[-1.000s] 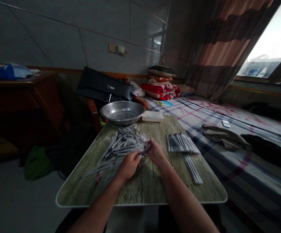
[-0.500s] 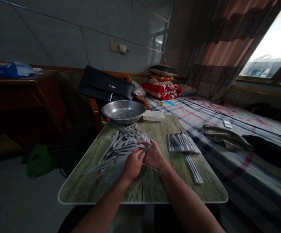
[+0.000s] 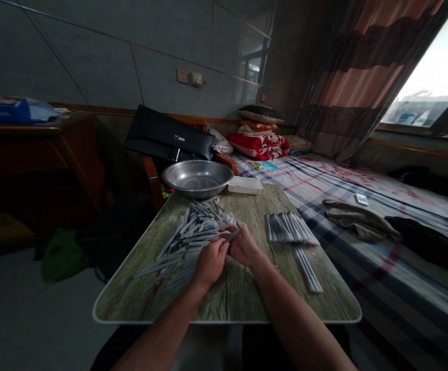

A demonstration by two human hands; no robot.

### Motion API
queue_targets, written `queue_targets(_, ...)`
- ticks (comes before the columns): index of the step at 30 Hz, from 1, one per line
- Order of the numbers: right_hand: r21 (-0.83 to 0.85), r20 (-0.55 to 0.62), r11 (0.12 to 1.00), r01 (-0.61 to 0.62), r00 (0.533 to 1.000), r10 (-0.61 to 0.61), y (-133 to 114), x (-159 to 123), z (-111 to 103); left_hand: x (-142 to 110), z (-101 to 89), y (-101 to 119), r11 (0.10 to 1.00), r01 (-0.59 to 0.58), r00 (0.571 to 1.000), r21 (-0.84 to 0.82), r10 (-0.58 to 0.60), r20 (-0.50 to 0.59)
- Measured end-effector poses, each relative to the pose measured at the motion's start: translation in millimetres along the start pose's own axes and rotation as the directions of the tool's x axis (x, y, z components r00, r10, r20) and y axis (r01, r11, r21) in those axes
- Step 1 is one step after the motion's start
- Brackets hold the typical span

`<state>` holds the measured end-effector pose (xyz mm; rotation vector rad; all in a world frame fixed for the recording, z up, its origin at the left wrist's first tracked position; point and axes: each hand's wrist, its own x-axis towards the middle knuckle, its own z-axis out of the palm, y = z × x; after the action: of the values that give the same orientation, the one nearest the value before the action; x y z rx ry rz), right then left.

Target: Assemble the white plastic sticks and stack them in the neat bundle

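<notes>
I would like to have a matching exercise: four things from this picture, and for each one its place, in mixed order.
Things
1. Slim piece
2. Scattered pile
3. White tray
4. Metal basin

Places
A. In front of the slanted black object
B. Where the left hand and right hand meet
C. Just right of the basin
D. Mostly on the left half of the table

Pairs: 1-B, 2-D, 3-C, 4-A

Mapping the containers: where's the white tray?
Head view: the white tray sits at the far end of the table, just right of the metal basin.
</notes>
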<state>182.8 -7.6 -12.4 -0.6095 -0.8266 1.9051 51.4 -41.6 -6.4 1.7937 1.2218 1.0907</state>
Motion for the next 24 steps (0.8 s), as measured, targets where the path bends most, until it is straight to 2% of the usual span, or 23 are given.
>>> queue_targets(2,-0.089,-0.143,0.989,0.118,0.981,-0.13,0,6,-2,1,-2.3,-2,0.996,0.068,0.997,-0.052,-0.071,-0.039)
queue_targets(4,-0.215,-0.22,0.953,0.213,0.94,-0.26,-6,9,-2,2,-5.8,0,0.99,0.124,0.989,-0.072,-0.13,-0.076)
queue_targets(6,-0.348,-0.176,0.905,0.245,0.931,-0.319,-16,6,2,1,-9.9,3,0.993,0.117,0.988,-0.029,-0.119,-0.095)
queue_targets(9,-0.546,-0.076,0.81,0.215,0.95,-0.303,-38,-8,12,0,-14.7,5,0.998,0.048,0.994,0.051,-0.043,-0.101)
queue_targets(10,-0.616,-0.08,0.761,0.202,0.945,-0.316,-46,-15,16,0,-15.4,4,0.998,0.012,0.994,0.062,-0.005,-0.11)
queue_targets(12,-0.738,-0.134,0.65,0.183,0.904,-0.406,-62,-33,21,1,-15.5,-1,0.994,-0.075,0.985,0.08,0.086,-0.153)
queue_targets(14,-0.81,-0.199,0.561,0.173,0.818,-0.54,-77,-58,19,2,-14.2,-8,0.986,-0.121,0.975,0.115,0.139,-0.171)
queue_targets(17,-0.856,-0.303,0.503,0.12,0.673,-0.675,-97,-109,5,2,-11.4,-16,0.97,-0.176,0.967,0.168,0.203,-0.157)
queue_targets(19,-0.887,-0.336,0.458,0.05,0.61,-0.718,-104,-147,-10,1,-9.7,-18,0.955,-0.213,0.96,0.207,0.245,-0.138)
queue_targets(20,-0.909,-0.352,0.417,-0.016,0.565,-0.746,-104,-167,-18,0,-9.0,-18,0.948,-0.227,0.957,0.225,0.26,-0.131)
queue_targets(22,-0.92,-0.386,0.3,-0.252,0.454,-0.803,-100,-204,-35,-1,-7.9,-17,0.938,-0.239,0.953,0.252,0.276,-0.123)
queue_targets(24,-0.867,-0.375,0.173,-0.468,0.381,-0.845,-88,-234,-52,-1,-7.1,-16,0.934,-0.237,0.953,0.266,0.277,-0.125)
